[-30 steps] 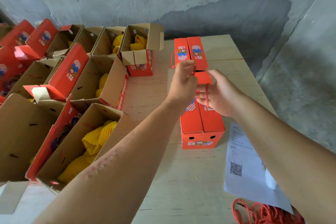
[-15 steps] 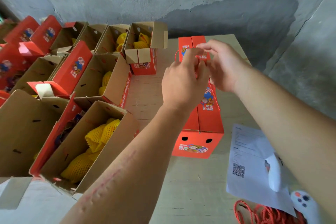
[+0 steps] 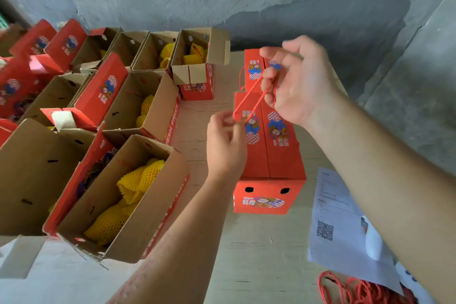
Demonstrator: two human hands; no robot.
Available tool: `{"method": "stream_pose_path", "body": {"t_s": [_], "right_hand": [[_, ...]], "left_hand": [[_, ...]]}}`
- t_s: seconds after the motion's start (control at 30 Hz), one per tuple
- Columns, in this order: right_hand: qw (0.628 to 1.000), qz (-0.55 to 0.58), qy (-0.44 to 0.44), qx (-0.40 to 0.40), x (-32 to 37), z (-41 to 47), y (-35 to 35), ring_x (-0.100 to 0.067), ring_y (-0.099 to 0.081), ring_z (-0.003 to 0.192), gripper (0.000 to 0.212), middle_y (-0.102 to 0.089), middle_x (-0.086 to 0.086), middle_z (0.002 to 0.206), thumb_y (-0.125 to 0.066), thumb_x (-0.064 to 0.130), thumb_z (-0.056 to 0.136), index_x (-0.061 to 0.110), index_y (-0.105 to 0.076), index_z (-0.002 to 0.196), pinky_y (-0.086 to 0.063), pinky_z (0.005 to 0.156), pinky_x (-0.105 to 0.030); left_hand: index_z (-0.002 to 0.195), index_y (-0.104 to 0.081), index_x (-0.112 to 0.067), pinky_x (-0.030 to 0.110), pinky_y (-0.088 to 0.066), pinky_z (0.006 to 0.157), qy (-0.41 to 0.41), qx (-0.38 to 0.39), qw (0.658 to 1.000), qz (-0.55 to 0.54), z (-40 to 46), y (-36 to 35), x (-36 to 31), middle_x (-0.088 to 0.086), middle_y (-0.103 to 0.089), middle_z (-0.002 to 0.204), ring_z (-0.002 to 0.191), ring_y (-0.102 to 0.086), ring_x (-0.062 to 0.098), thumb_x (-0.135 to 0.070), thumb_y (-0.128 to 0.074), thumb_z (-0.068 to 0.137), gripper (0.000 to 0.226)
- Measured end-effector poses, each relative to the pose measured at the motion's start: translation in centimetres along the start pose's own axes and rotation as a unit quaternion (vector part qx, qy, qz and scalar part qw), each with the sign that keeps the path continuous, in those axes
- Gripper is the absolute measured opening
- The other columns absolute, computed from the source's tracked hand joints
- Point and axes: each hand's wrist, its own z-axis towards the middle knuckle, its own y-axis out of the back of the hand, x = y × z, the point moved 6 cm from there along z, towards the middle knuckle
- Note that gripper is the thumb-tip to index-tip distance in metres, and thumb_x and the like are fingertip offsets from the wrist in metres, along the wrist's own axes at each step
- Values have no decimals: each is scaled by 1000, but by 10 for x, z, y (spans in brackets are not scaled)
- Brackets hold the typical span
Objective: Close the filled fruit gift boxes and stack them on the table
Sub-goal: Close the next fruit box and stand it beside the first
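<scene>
Two closed red boxes (image 3: 270,150), one printed sheet (image 3: 340,219), two hands, and several open fruit-filled boxes (image 3: 118,195).

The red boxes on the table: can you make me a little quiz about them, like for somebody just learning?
1. True or false: the nearest closed red box has its top flaps folded shut.
2. What does the right hand hold? A) the red rope B) the sheet of paper C) a yellow fruit
3. Fill the gap: the open box nearest the camera holds fruit in ____ foam nets.

Key: 1 true; 2 A; 3 yellow. The left hand pinches the rope's other end, though blur hides its fingertips.
</scene>
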Motion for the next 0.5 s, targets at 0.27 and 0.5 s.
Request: {"method": "stream_pose_path", "body": {"t_s": [0.27, 0.5], "right_hand": [[984, -177, 25, -8, 6, 7, 10, -17, -57, 59, 23, -53, 3, 66, -52, 36, 90, 19, -67, 97, -31, 55, -31], [945, -292, 87, -116, -15, 18, 85, -18, -75, 79, 21, -78, -3, 83, -55, 25, 93, 22, -67, 109, -50, 69, -29]], "left_hand": [[153, -43, -26, 43, -45, 113, 104, 174, 978, 50, -9, -49, 50, -3, -52, 135, 129, -55, 18, -45, -66, 81, 78], [159, -28, -32, 42, -46, 109, 99, 215, 959, 158, -32, -76, 101, 1, -46, 142, 127, -51, 21, -41, -65, 97, 73]]}}
